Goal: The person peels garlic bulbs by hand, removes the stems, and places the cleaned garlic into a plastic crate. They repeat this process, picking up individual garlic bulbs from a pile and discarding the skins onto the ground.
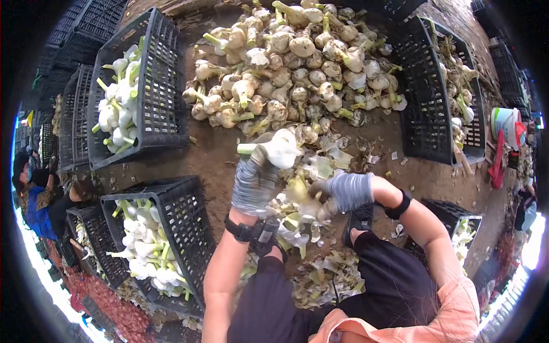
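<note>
My left hand [254,182], in a grey striped glove, is closed on a white garlic bulb [280,150] whose short green stem points left. My right hand [343,193], gloved alike, is just right of and below the bulb. Its fingers are smeared by motion, and whether the pale yellowish peel [303,188] at them is gripped cannot be made out. Beyond both hands lies a large heap of dirty, unpeeled garlic [297,68]. Under them, loose garlic skins [326,274] cover the ground between my feet.
At the left are black crates of cleaned white garlic, one farther off [163,86] and one nearer [183,223]. A black crate [426,97] with unpeeled garlic stands at the right, near a white bucket [503,123]. Another person [40,194] sits at far left; red net bags [103,297] lie lower left.
</note>
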`<state>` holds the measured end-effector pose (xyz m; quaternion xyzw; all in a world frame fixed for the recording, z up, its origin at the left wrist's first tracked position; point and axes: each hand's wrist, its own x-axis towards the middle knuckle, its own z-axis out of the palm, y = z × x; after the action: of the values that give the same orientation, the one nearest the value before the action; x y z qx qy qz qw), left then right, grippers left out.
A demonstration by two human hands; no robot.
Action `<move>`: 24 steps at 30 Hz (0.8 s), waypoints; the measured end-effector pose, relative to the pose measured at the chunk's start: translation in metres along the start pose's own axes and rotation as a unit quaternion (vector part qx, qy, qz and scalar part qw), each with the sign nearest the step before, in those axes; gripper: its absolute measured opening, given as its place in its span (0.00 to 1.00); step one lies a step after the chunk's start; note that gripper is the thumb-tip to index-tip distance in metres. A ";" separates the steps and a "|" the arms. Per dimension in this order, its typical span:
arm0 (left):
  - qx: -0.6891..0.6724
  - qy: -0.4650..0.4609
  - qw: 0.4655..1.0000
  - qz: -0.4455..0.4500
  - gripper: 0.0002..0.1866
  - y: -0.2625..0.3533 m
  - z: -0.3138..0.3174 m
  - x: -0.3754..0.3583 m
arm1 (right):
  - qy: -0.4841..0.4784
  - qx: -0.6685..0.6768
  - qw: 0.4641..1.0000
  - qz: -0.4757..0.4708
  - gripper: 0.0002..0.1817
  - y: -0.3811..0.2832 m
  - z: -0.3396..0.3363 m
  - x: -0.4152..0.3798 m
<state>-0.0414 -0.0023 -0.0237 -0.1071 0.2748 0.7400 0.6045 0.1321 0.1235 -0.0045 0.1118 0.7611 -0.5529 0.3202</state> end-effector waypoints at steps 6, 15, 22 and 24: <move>0.421 0.071 0.873 0.235 0.15 -0.007 0.004 -0.001 | 0.376 -0.015 0.922 0.090 0.24 -0.029 -0.011 0.001; 0.454 0.018 0.861 0.229 0.15 -0.004 0.002 -0.002 | 0.472 0.116 0.864 -0.128 0.12 -0.003 -0.006 0.020; 0.218 -0.036 0.975 0.039 0.22 -0.012 -0.007 -0.010 | 0.261 -0.021 0.964 -0.044 0.08 0.034 -0.004 0.012; 0.121 -0.005 0.993 0.005 0.22 -0.016 -0.014 -0.009 | 0.070 -0.034 0.997 -0.022 0.08 0.014 -0.007 -0.002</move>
<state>-0.0263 -0.0149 -0.0351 -0.0281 0.3601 0.7047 0.6107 0.1384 0.1355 -0.0120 0.1223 0.8027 -0.5241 0.2570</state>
